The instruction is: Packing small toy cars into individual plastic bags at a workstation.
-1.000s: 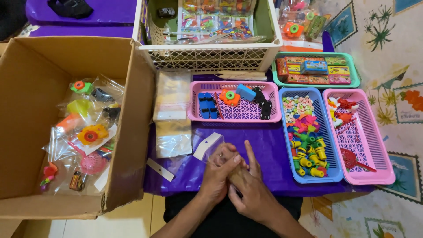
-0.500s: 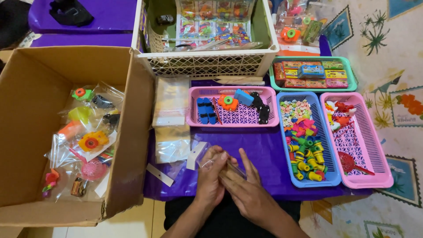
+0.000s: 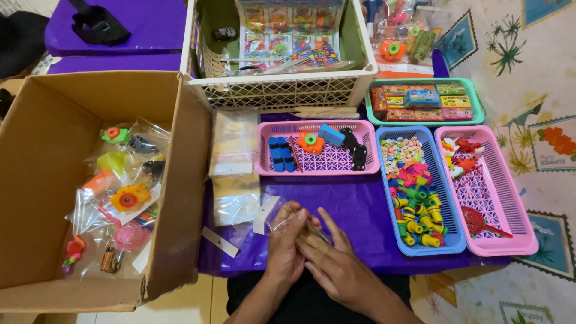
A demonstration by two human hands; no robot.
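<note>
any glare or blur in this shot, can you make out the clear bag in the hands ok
Head view: even indoor light, mostly sharp; glare streaks the stacked clear bags; the small clear bag between left hand and right hand nearly vanishes against the purple tabletop; straight edges bow slightly near the corners.

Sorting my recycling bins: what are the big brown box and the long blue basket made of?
The big brown box looks like matte corrugated cardboard, with folded flaps and raw edges. The long blue basket seems to be moulded plastic, slightly glossy, with a lattice floor.

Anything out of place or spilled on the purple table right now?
Nothing spilled. Toys sit inside the pink tray, blue tray and right pink tray. Only a loose white strip lies askew near the table's front edge, left of the left hand.
</note>
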